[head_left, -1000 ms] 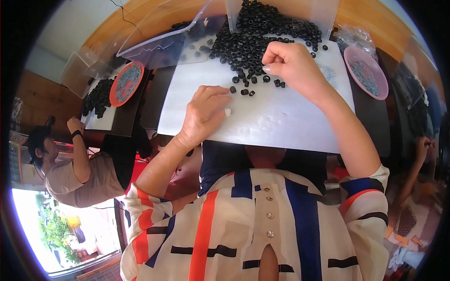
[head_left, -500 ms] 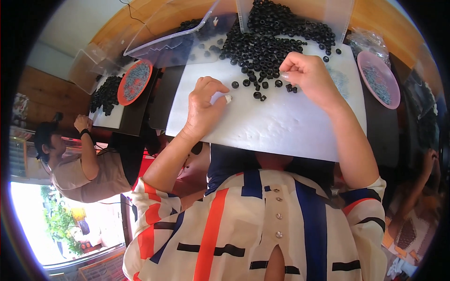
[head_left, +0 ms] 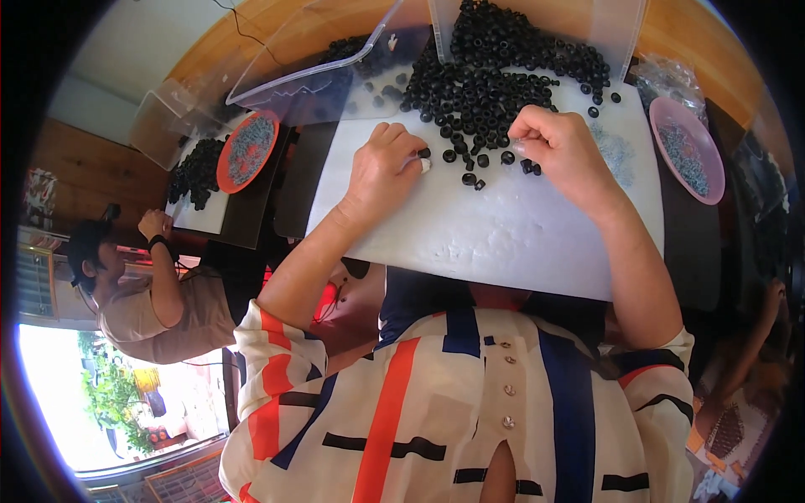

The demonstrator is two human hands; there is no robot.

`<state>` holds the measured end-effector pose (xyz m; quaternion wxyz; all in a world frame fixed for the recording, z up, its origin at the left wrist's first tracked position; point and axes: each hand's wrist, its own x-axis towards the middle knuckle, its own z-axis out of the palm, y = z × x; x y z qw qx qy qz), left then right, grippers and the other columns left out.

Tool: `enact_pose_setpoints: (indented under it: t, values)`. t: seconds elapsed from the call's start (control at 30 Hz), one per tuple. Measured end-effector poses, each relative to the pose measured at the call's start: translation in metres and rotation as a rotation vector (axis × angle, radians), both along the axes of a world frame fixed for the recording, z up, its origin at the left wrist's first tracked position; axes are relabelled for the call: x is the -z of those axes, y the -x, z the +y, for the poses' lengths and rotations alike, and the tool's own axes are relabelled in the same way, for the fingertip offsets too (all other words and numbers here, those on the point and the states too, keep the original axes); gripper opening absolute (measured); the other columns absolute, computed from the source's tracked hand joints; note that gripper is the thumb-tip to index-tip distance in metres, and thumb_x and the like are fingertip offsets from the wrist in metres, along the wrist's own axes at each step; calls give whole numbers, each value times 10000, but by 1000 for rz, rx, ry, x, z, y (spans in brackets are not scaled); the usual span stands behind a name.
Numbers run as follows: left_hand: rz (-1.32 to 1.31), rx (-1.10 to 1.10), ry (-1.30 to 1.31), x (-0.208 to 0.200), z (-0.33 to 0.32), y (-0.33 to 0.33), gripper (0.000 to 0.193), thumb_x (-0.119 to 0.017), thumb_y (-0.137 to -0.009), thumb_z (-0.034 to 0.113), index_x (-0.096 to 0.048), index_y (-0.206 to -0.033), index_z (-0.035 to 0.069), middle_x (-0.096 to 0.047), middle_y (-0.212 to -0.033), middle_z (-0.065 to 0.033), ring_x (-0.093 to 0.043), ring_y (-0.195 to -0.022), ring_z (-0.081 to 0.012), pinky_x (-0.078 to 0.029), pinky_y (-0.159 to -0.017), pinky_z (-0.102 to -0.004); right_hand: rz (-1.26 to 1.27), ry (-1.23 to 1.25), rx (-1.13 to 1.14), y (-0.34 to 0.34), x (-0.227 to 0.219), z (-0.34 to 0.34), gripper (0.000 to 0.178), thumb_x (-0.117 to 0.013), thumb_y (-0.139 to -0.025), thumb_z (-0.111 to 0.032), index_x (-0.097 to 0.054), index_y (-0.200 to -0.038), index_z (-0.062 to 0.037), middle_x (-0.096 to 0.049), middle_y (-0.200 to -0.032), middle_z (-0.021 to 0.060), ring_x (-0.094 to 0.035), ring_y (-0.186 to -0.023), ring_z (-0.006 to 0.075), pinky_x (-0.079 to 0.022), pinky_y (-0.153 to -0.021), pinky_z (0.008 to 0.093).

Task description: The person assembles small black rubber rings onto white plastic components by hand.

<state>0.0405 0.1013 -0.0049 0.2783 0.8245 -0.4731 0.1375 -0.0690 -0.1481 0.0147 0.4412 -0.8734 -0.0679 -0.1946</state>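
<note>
My left hand (head_left: 381, 172) is over the left half of a white mat (head_left: 503, 243), its thumb and forefinger closed at a small round black piece (head_left: 424, 153). Something white wraps the thumb tip (head_left: 425, 165). To the right, my right hand (head_left: 566, 151) has its fingertips pinched together at the near edge of a heap of black ring-like pieces (head_left: 474, 96). Whatever those fingertips hold is too small to make out. Between the hands lie several loose black pieces (head_left: 469, 178), some showing a hole through the middle.
Clear plastic bins (head_left: 323, 80) stand at the back. On the right are a pink dish (head_left: 715, 189) of small grey metal parts and scattered similar bits (head_left: 616, 151). An orange dish (head_left: 275, 126) sits on the left table, where another person (head_left: 151, 293) works.
My left hand has moved forward and right, and its fingers have closed at a loose black piece. My right hand stays pinched near the heap. The whole view has shifted slightly.
</note>
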Motion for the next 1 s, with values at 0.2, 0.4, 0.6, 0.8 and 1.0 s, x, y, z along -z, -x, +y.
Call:
enact_pose_setpoints:
  t: [0.2, 0.4, 0.6, 0.8, 1.0]
  values:
    - [-170, 87, -196, -9, -8, -15, 124, -628, -677, -20, -616, -798, 6, -544, -779, -105, -541, -806, -310, -483, -668, -394, 42, -22, -3, -1, 3, -2, 60, -620, -781, 12, -615, -840, 5, -632, -681, 114, -591, -614, 180, -460, -578, 307]
    - [563, -29, 56, -8, -18, -5, 138, -653, -765, 20, -671, -898, -11, -644, -804, -59, -610, -745, -187, -471, -618, -306, 146, -260, -87, 4, -8, 3, 60, -666, -816, -6, -643, -872, -2, -629, -728, 9, -558, -666, 66, -454, -602, 228]
    - [1222, 93, 384, -24, -38, 24, 156, -657, -857, 43, -662, -983, -49, -668, -813, -94, -630, -714, -169, -462, -582, -274, 39, -399, -122, 4, -4, 8, 68, -671, -829, 0, -655, -896, 2, -640, -769, -4, -574, -714, 52, -464, -639, 209]
    - [1390, 175, 521, -29, -54, 43, 158, -662, -861, 46, -657, -975, -62, -674, -824, -115, -639, -712, -183, -478, -590, -284, -35, -417, -133, 6, -6, 13, 62, -665, -828, 26, -657, -888, 12, -664, -812, 25, -606, -752, 80, -491, -677, 240]
    - [1460, 205, 590, -25, -55, 49, 183, -604, -900, 48, -627, -1038, -71, -672, -871, -149, -651, -757, -227, -493, -633, -308, -82, -303, -124, 8, -9, 16, 73, -664, -816, 42, -659, -883, 13, -643, -805, 44, -623, -740, 112, -500, -671, 251]
